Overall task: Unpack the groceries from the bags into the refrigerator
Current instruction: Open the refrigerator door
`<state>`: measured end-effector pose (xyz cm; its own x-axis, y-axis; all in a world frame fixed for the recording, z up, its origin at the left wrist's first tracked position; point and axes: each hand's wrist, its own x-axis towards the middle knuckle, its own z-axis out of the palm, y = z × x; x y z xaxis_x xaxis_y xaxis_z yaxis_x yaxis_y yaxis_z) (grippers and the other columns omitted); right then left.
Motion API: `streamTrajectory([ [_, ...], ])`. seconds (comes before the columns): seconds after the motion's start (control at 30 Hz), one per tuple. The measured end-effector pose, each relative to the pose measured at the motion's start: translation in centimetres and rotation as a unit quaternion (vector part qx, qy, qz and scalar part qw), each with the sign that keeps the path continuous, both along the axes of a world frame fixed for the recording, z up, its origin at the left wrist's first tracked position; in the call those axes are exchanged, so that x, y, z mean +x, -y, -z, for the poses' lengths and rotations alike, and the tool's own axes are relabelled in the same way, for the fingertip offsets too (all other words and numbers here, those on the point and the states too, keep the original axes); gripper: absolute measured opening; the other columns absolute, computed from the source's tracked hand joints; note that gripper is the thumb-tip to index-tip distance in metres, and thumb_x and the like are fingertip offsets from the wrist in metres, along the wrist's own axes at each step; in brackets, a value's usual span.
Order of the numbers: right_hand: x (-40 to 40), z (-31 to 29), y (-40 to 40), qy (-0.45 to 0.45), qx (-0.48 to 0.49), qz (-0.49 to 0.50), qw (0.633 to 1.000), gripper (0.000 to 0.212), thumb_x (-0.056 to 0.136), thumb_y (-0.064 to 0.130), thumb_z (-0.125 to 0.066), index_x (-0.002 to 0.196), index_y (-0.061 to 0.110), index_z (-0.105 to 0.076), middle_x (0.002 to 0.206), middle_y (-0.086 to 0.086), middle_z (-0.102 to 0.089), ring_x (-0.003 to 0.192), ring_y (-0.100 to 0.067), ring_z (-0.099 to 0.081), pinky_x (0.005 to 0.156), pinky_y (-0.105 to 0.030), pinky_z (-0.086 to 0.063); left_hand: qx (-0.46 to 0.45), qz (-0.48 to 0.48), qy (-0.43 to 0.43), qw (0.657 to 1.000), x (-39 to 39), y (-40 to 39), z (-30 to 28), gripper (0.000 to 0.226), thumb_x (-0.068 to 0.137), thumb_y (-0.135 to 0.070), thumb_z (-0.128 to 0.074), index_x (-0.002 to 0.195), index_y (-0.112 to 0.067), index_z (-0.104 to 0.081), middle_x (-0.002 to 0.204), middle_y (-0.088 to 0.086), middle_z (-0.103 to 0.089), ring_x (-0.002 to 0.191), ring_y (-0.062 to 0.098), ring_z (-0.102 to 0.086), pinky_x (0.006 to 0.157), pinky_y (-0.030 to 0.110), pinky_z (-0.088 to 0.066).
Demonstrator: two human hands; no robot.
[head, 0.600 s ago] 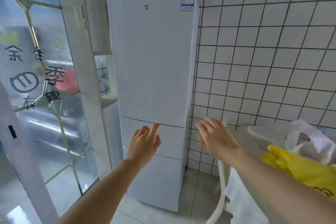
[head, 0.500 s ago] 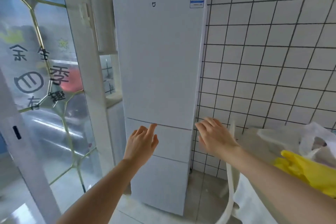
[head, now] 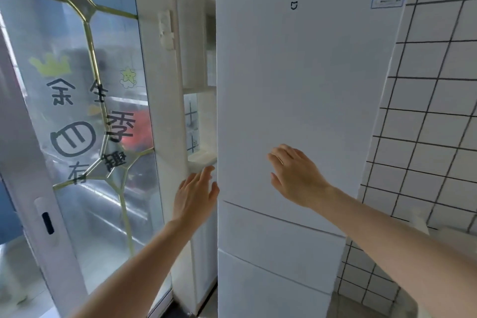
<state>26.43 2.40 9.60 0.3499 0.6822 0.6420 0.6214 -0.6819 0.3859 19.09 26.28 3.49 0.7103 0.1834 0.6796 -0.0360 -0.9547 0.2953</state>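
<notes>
A tall white refrigerator [head: 296,80] fills the middle of the view, all its doors closed. The large upper door ends at a seam above two smaller lower sections [head: 278,235]. My left hand [head: 195,195] is open, fingers up, at the upper door's left edge just above the seam. My right hand [head: 296,175] is open, spread in front of the lower part of the upper door; I cannot tell whether it touches. The grocery bags are out of view.
A glass sliding door [head: 77,124] with gold lines and stickers stands at the left, its white frame [head: 167,111] beside the refrigerator. A white tiled wall [head: 433,111] runs along the right. A white table edge [head: 423,224] shows at the right.
The view has moved closer and turned left, so the bags have left the frame. Both hands have risen, the left to the door's left edge, the right before the upper door.
</notes>
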Motion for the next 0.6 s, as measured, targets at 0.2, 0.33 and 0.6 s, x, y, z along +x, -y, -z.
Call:
streamTrajectory([
  [0.2, 6.6, -1.9, -7.1, 0.029, -0.019, -0.046, 0.998, 0.038, 0.079, 0.022, -0.065, 0.111, 0.000, -0.063, 0.113, -0.013, -0.064, 0.112, -0.034, -0.058, 0.092, -0.041, -0.051, -0.086, 0.015, 0.007, 0.996, 6.4, -4.4, 0.1, 0.033, 0.092, -0.017, -0.057, 0.125, -0.012, -0.052, 0.112, 0.009, -0.068, 0.101, 0.032, -0.061, 0.081, 0.037, -0.048],
  [0.33, 11.8, -3.5, -10.9, 0.057, -0.045, -0.068, 0.995, 0.033, 0.080, 0.020, -0.062, 0.107, 0.000, -0.063, 0.111, -0.016, -0.063, 0.110, -0.036, -0.057, 0.089, -0.043, -0.051, -0.250, 0.050, -0.009, 0.967, 12.0, -5.7, 0.6, 0.028, 0.093, -0.016, -0.055, 0.120, -0.011, -0.051, 0.110, 0.009, -0.067, 0.101, 0.029, -0.062, 0.082, 0.032, -0.047],
  [0.6, 22.0, -8.8, -17.4, 0.106, -0.046, -0.078, 0.990, 0.032, 0.081, 0.019, -0.063, 0.107, -0.001, -0.065, 0.113, -0.018, -0.063, 0.113, -0.037, -0.056, 0.092, -0.043, -0.049, -0.396, 0.053, -0.073, 0.914, 22.5, -7.6, -2.9, 0.037, 0.092, -0.027, -0.056, 0.128, -0.019, -0.049, 0.122, -0.005, -0.056, 0.101, 0.014, -0.052, 0.078, 0.026, -0.042],
])
